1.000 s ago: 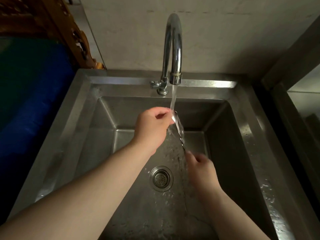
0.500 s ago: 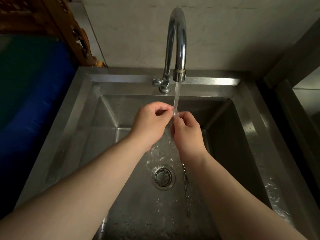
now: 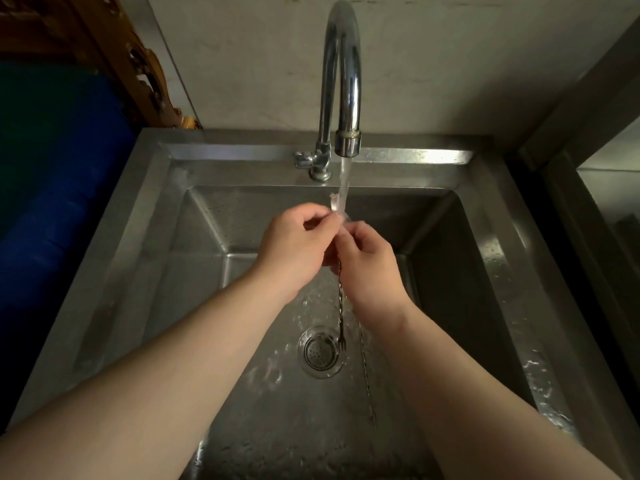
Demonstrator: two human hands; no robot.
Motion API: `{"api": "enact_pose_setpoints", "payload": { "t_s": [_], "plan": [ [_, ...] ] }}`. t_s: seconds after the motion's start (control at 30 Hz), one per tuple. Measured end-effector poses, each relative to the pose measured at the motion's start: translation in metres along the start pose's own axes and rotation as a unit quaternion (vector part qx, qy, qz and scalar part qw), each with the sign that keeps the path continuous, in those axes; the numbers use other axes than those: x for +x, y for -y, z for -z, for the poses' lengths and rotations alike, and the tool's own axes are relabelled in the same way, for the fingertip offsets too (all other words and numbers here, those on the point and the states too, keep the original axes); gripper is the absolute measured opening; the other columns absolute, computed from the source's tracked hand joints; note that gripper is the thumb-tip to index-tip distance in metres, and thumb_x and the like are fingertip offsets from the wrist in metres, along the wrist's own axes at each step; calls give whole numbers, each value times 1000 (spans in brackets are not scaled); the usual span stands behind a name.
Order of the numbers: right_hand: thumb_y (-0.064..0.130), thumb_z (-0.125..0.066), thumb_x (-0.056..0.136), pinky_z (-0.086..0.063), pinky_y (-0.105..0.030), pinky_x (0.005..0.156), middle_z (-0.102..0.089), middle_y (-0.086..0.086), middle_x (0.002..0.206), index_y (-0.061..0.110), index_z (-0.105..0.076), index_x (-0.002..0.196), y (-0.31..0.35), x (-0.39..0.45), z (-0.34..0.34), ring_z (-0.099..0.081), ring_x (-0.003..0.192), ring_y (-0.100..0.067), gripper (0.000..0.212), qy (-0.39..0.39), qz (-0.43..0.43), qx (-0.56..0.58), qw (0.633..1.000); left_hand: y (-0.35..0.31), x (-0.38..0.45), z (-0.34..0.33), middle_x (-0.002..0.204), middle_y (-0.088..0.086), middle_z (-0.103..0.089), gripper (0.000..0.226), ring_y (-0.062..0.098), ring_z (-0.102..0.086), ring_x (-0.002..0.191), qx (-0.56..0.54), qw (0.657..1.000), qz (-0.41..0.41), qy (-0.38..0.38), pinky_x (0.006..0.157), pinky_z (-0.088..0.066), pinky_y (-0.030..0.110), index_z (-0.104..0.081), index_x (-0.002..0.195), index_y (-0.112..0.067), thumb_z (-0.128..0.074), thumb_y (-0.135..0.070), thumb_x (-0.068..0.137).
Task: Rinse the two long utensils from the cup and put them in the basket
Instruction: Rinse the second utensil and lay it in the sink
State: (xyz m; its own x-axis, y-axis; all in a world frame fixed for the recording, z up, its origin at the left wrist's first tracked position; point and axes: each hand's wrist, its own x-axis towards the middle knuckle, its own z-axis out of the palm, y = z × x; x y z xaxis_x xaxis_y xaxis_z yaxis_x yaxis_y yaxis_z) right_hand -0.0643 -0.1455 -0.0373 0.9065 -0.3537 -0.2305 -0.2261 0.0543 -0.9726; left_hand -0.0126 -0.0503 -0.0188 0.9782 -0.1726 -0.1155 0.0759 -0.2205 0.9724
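Observation:
A thin twisted metal utensil (image 3: 340, 306) hangs upright under the running water, its small forked tip just above the drain. My left hand (image 3: 294, 244) and my right hand (image 3: 367, 261) pinch its upper part together, fingertips touching. The top end (image 3: 336, 203) sticks out above my fingers into the stream. A second long twisted utensil (image 3: 367, 379) lies on the sink bottom to the right of the drain. Neither the cup nor the basket is in view.
The steel sink (image 3: 242, 216) is wet, with a round drain strainer (image 3: 320, 351) in the middle. The curved faucet (image 3: 343, 81) pours a steady stream. A blue object (image 3: 59, 202) stands to the left, and a steel ledge (image 3: 602, 188) to the right.
My right hand has slid up the utensil from its lower shaft to meet my left hand at the top. The forked tip now hangs free over the drain.

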Motion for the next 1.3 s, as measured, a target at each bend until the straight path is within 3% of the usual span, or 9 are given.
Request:
{"api": "enact_pose_setpoints", "payload": {
  "t_s": [0.2,0.33,0.53,0.67,0.77,0.9,1.07,1.2,1.3],
  "plan": [
    [21,-51,101,-50,-12,60,-74,-7,87,10,-68,98,-8,-4,4,-67,66,1,21,12,-22,-57,998,-2,4,0,57,-15,-63,16,-3,-53,50,31,999,-2,-44,45,-41,11,-70,75,-23,-62,-29,88],
    [19,-53,100,-55,-20,64,-76,-3,83,12,-69,96,0,-2,4,-71,69,-5,19,13,-3,-35,999,4,-5,-1,63,-9,-68,14,2,-62,57,20,999,15,23,49,-47,16,-71,77,-22,-64,-29,86],
    [21,-53,100,-54,-28,66,-71,2,74,11,-67,94,-13,-10,4,-67,61,-3,19,18,-32,-95,995,4,5,2,70,-11,-69,13,6,-59,65,-30,998,30,-48,62,-45,28,-70,76,-27,-65,-36,83],
    [24,-55,99,-57,-30,66,-71,6,68,19,-70,86,-10,-6,6,-66,58,-4,20,6,-15,-69,998,7,-2,-2,66,-12,-67,9,6,-59,62,-32,999,44,1,62,-47,28,-73,84,-23,-68,-31,82],
    [29,-56,99,-56,-27,63,-72,2,71,18,-69,89,-15,-8,8,-68,59,-6,20,16,-25,-101,994,1,3,4,70,-10,-68,7,6,-59,64,-76,995,49,-32,60,-48,24,-73,87,-23,-67,-19,85],
    [33,-55,98,-52,-26,59,-71,2,69,26,-68,85,-23,-13,18,-66,55,-5,20,13,-35,-138,990,-10,10,8,75,-1,-66,9,7,-55,60,-186,976,83,-81,52,-43,15,-69,87,-14,-63,-10,91],
    [33,-56,98,-47,-17,54,-70,5,70,29,-69,89,-25,-17,35,-65,56,-3,17,-1,4,-183,983,-17,16,20,83,3,-68,6,9,-61,69,-274,940,124,-162,59,-49,17,-68,90,-12,-63,-11,93],
    [23,-61,97,-52,-16,56,-75,3,73,20,-71,87,-16,-18,38,-71,61,-9,14,-43,21,-53,997,-10,19,22,71,0,-70,8,9,-65,63,-323,913,173,-180,56,-50,16,-68,84,-10,-64,-8,91],
    [19,-65,95,-56,-19,61,-77,-2,75,13,-73,90,-1,-15,32,-74,67,-14,11,-64,40,50,996,2,21,22,74,3,-68,5,9,-63,60,-402,851,286,-182,48,-49,13,-66,85,-5,-65,-7,89]
  ]
}}
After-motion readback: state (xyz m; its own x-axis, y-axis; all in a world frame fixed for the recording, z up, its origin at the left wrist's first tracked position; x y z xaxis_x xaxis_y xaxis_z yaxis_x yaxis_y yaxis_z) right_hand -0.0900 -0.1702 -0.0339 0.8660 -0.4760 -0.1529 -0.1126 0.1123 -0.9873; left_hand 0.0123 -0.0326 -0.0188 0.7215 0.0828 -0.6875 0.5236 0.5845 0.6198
